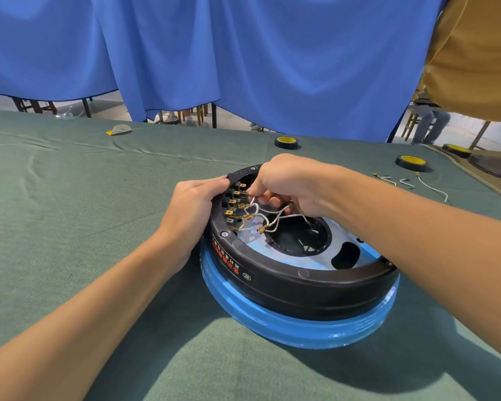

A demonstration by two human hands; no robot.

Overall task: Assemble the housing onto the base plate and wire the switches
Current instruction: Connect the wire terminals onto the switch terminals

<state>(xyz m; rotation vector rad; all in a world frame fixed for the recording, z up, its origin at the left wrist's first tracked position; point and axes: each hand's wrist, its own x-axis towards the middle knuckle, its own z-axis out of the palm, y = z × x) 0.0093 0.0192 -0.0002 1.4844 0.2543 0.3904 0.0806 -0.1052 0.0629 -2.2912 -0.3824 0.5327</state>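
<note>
My left hand (195, 208) grips the rim of the black housing (301, 287) at the center of the frame. My right hand (287, 180) pinches a white wire (272, 215) by the brass switch terminals (235, 201) inside the ring. The housing sits on the blue base plate (287, 328), which rests on green cloth (70, 198). Tape rolls (286, 142) lie at the upper right.

Green-clothed table (70, 198) bears base plate (272, 322), tape rolls (286, 142), loose wires (437, 191).

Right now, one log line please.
left hand: grips housing rim | right hand: pinches white wire at switch terminals | housing: on base plate
</note>
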